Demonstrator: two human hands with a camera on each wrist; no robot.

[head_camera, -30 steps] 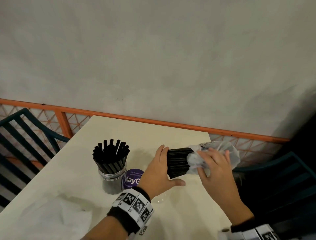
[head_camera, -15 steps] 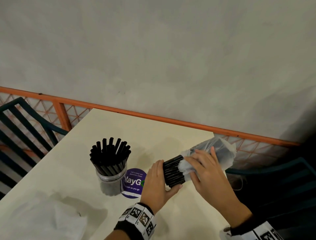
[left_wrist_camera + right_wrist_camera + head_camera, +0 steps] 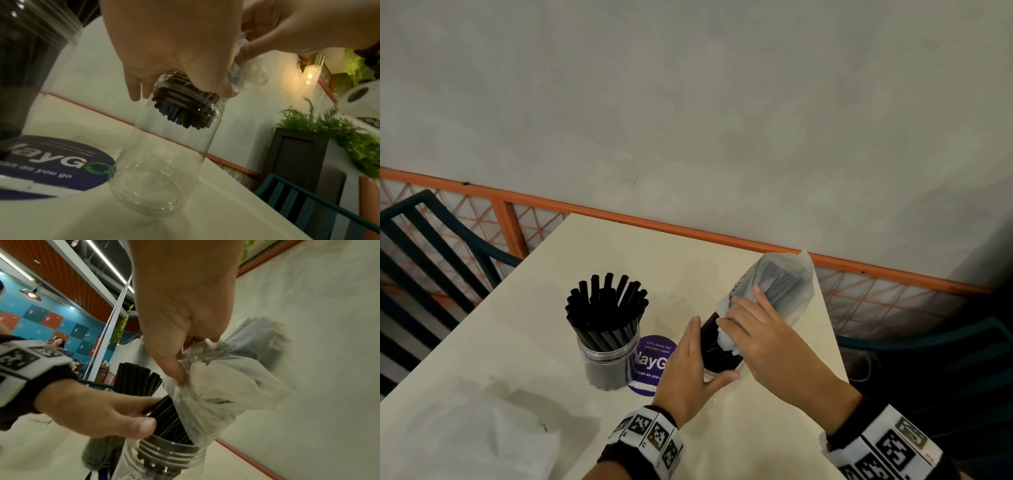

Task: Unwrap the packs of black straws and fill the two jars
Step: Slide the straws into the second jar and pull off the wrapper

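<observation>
My left hand (image 3: 690,373) is wrapped around the bare lower part of the bundle of black straws (image 3: 717,346), right at the mouth of the empty clear jar (image 3: 162,155): thumb on the near side, fingers (image 3: 134,88) straight along the far side of the jar neck. My right hand (image 3: 760,337) pinches the clear plastic wrapper (image 3: 782,289), bunched between thumb and fingers (image 3: 174,368); the wrapper covers the bundle's upper half. The bundle is tilted, top leaning away toward the wall (image 3: 688,102).

Left wrist view: the straw ends are just inside the jar neck, well above the jar bottom, rest of the jar empty. The jar stands on the tabletop (image 3: 534,342), touching the edge of a round purple sticker (image 3: 654,359).

The filled jar (image 3: 607,356), packed with upright black straws, sits left of the sticker, just beside it.

An empty crumpled wrapper (image 3: 482,442) lies on the near-left part of the tabletop. Dark chair (image 3: 424,246) at left, orange rail (image 3: 654,226) behind.
</observation>
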